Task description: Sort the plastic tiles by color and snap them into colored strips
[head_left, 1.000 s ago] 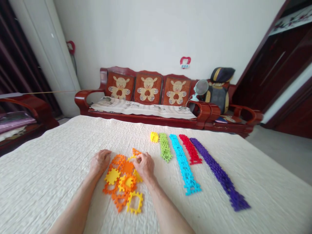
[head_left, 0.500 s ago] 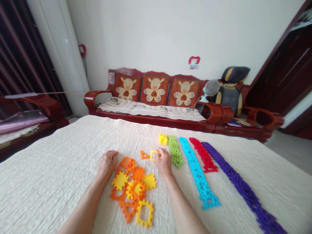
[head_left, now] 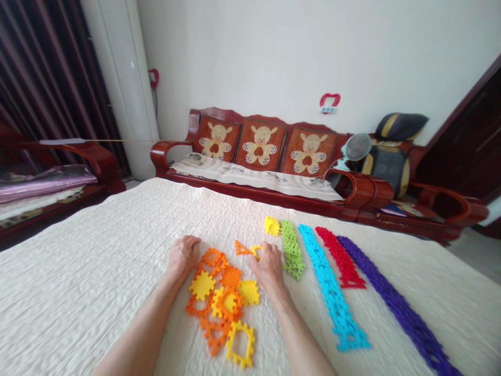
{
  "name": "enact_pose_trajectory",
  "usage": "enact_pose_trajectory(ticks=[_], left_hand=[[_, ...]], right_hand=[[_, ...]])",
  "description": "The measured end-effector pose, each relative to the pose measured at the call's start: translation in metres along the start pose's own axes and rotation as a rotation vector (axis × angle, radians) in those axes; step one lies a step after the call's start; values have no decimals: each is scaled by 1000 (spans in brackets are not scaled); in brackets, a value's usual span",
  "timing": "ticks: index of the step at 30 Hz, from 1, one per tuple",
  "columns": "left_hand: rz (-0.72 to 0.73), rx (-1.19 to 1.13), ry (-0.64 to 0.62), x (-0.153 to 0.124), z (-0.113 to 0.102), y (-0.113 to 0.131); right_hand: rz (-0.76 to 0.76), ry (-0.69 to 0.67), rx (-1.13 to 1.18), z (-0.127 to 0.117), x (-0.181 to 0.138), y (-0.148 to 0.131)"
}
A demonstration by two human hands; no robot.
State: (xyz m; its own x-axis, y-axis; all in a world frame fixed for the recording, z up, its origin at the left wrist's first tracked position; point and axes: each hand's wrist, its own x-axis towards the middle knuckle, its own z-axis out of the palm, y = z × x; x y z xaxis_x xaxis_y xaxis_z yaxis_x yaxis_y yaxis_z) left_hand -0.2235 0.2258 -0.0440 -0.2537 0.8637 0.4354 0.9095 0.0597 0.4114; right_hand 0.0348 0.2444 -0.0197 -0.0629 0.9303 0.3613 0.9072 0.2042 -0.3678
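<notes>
A heap of orange and yellow interlocking plastic tiles (head_left: 223,303) lies on the cream quilt (head_left: 78,271) in front of me. My left hand (head_left: 182,257) rests curled on the quilt, touching the heap's left edge. My right hand (head_left: 269,263) pinches a small yellow tile (head_left: 256,250) just beyond the heap. An orange triangle tile (head_left: 241,248) lies beside it. One yellow tile (head_left: 271,226) sits farther back. To the right run joined strips of tiles: green (head_left: 291,248), cyan (head_left: 331,292), red (head_left: 341,258) and purple (head_left: 395,300).
A red wooden sofa (head_left: 266,167) with bear-print cushions stands past the quilt's far edge. A small fan (head_left: 355,148) and a dark bag (head_left: 385,156) sit at its right end. Another red bench (head_left: 55,177) is at left, dark curtains (head_left: 43,83) behind it.
My right hand moved out of the heap and forward-right with a yellow tile pinched in it. The view swung left, so everything shifted right in the picture. The left hand stayed put.
</notes>
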Motion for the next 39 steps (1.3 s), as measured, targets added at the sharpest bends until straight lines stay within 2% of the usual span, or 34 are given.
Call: enact_pose_trajectory(ticks=[7, 14, 21, 28, 31, 34, 37, 39], left_hand=[[-6, -23, 2, 0, 0, 0], [-15, -12, 15, 1, -1, 3], [-24, -17, 16, 1, -2, 5], [-22, -21, 21, -1, -4, 6], [-16, -23, 25, 0, -3, 5], [-12, -27, 37, 0, -1, 4], [-18, -25, 47, 0, -1, 4], [-24, -25, 50, 0, -1, 4]], right_hand=[[-31, 128, 82, -4, 13, 7], [70, 158, -181, -19, 57, 20], [81, 132, -280, -4, 74, 25], [84, 202, -327, 5, 77, 28], [42, 282, -244, 1, 69, 28], [-103, 323, -38, -1, 54, 27], [-273, 266, 238, 3, 37, 23], [-332, 195, 370, 6, 27, 18]])
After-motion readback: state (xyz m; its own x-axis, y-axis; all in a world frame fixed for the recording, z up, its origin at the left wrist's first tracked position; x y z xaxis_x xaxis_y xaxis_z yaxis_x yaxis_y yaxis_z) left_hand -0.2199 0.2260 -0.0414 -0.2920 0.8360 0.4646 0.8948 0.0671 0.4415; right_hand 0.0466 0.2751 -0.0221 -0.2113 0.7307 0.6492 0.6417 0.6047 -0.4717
